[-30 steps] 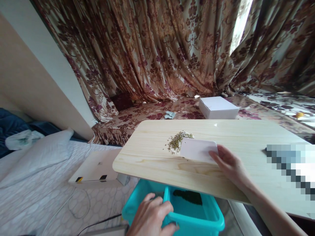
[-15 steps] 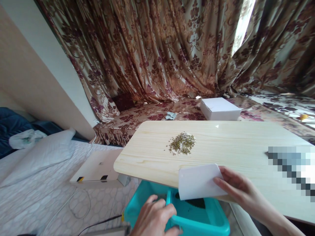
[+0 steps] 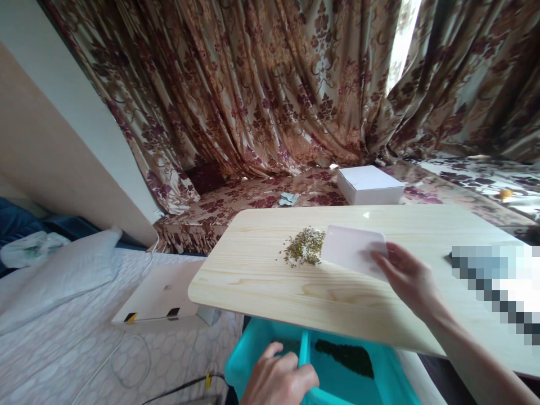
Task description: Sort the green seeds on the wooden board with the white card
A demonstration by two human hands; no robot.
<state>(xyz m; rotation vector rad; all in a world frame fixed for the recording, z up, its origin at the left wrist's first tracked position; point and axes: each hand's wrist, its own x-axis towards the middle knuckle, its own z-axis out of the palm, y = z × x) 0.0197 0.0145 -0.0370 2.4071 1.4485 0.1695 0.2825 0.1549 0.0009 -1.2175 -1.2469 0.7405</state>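
Near mid-board: right hand clamped on white scraper, fingers over its 3 o'clock edge, thumb hidden beneath. Scraper tilted, lower edge down on the wood, just at 3 o'clock of seed pile, touching or nearly so (cannot tell which). Judged thin, light, slightly springy plastic. Best taken along the raised long edge, as held, so the working edge stays flat. Seeds small, loose, greenish with pale grains mixed in; likely to roll and scatter, nothing to pinch.

Left hand at 6 o'clock, below the board's near edge, closed over the near rim of teal bin by its divider. Dark heap of seeds in the compartment at 3 o'clock of that divider. Hands well apart.

Pale wooden board smooth, round-cornered, overhanging the bin.

Beyond, at 12 o'clock: white box on a floral-covered ledge, heavy floral curtains behind, strip of daylight between them. At 9 o'clock: white quilted bed, pillow, flat white device, cable trailing toward 6.
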